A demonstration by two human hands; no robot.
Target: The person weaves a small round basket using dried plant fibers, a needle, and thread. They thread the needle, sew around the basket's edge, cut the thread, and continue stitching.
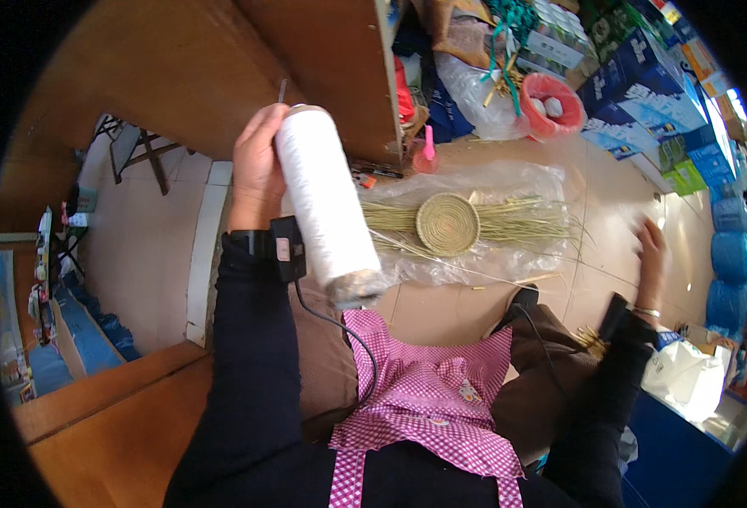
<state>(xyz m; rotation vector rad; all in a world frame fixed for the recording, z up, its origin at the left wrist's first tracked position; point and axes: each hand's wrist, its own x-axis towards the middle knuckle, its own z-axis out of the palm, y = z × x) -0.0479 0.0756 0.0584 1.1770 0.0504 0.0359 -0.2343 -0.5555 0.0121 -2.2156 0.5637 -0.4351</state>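
My left hand [260, 168] holds up a large cone of white thread [326, 197] by its upper part, with the palm behind it. A thin pale strand runs from near the cone rightward across the floor. Out at the right, my right hand [652, 254] is motion-blurred; whether it pinches the strand cannot be told. Between the hands a round coiled straw basket [448, 224] sits on a bundle of green-yellow straw stalks [519, 220], which lies on a clear plastic sheet [475, 270].
Wooden furniture [323, 57] stands at the upper left. A pink-lined bin [550, 106], a pink-handled container [427, 155] and blue cartons [646, 95] are beyond the straw. A white bag [685, 374] lies at the right. Black cables hang from both wrists.
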